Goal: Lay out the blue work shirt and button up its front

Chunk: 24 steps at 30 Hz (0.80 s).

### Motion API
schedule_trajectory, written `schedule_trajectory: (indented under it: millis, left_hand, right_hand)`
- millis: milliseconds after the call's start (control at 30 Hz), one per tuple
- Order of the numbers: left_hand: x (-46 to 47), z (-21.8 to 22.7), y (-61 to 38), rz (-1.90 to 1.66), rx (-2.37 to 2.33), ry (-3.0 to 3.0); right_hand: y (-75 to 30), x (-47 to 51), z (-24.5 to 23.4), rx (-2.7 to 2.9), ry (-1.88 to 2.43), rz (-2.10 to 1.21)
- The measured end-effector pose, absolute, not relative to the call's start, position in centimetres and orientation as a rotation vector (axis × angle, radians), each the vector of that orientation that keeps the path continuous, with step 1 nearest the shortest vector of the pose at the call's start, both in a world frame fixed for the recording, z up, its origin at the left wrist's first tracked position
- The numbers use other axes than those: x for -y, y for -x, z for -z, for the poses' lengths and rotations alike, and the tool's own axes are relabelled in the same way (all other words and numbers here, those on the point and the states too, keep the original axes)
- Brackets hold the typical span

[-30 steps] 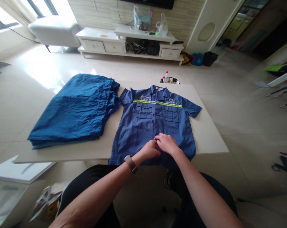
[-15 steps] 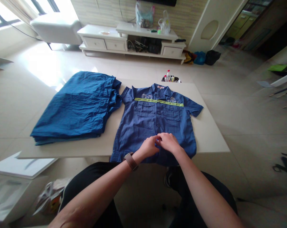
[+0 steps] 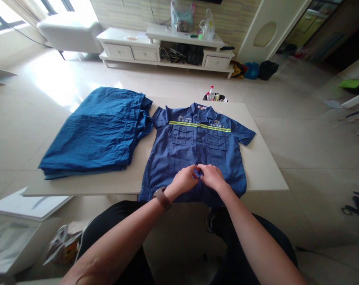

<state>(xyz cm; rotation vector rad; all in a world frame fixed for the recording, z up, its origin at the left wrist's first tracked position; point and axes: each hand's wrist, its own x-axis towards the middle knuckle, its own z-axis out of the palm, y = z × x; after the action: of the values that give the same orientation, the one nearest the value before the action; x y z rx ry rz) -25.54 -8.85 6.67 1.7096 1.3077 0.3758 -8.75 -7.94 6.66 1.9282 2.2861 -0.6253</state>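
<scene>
A blue short-sleeved work shirt (image 3: 194, 150) with a yellow reflective stripe lies face up on the pale table (image 3: 262, 166), its hem hanging over the near edge. My left hand (image 3: 184, 180), with a brown watch on the wrist, and my right hand (image 3: 212, 177) meet at the shirt's front placket, low down near the hem. Both are closed, pinching the fabric at the button line. What lies between the fingertips is too small to make out.
A folded pile of brighter blue cloth (image 3: 96, 132) covers the table's left part. Beyond the table stand a bin with bottles (image 3: 213, 96) and a white TV cabinet (image 3: 167, 49). A white box (image 3: 16, 221) sits at the lower left on the floor.
Both hands have stayed together on the shirt's placket and crept slightly up the button line, with the fingers closing tighter on the fabric. The view has shifted slightly.
</scene>
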Motion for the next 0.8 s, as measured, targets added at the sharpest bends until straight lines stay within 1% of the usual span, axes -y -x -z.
schedule_trajectory:
  millis: [167, 300, 433, 633, 800]
  left_hand:
    - [8.2, -7.6, 26.3, -0.269, -1.531, -1.743]
    - [8.1, -7.2, 26.3, -0.304, -1.525, -1.788]
    - [8.0, -7.1, 26.2, -0.351, -1.525, -1.833]
    - [7.7, -7.8, 26.3, -0.342, -1.545, -1.823]
    - [7.7, -7.8, 26.2, -0.336, -1.57, -1.812]
  right_hand:
    - [8.5, 7.4, -6.1, -2.377, -2.104, 0.966]
    - [8.7, 7.1, -6.0, -2.487, -2.195, 1.236]
    - [9.2, 7.2, -6.0, -2.515, -2.23, 1.433]
    - [9.5, 7.2, -5.8, -2.511, -2.209, 1.584]
    - [9.9, 7.3, -6.2, -2.549, -2.19, 1.528]
